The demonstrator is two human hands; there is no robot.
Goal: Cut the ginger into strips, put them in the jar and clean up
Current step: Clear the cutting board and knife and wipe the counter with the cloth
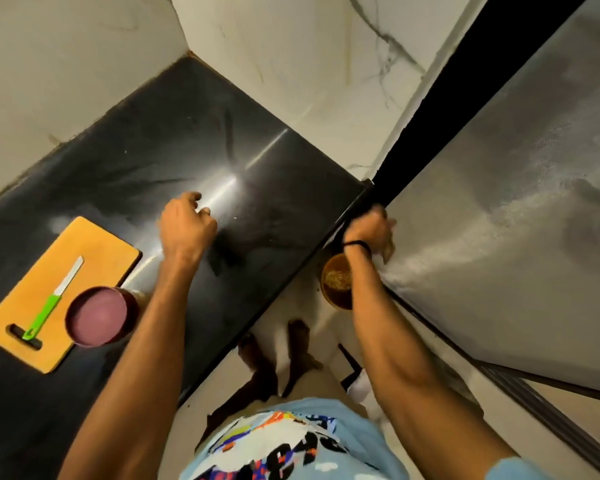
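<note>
- Clean-up looks to be the step: the left hand hovers over the table, fingers loosely curled, apparently empty.
- The right hand is at the table's edge, blurred, so its grip is unclear. A brown container of scraps sits below its wrist.
- The lidded jar stands left of the left forearm, touching the board that carries the knife.
- Next, probably: sweep crumbs toward the right hand.

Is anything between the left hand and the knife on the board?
Nothing on the direct line: only bare counter and board lie between the left hand and the knife. The lidded jar stands close beside the knife's handle, so a low reach for it may brush the jar.
</note>
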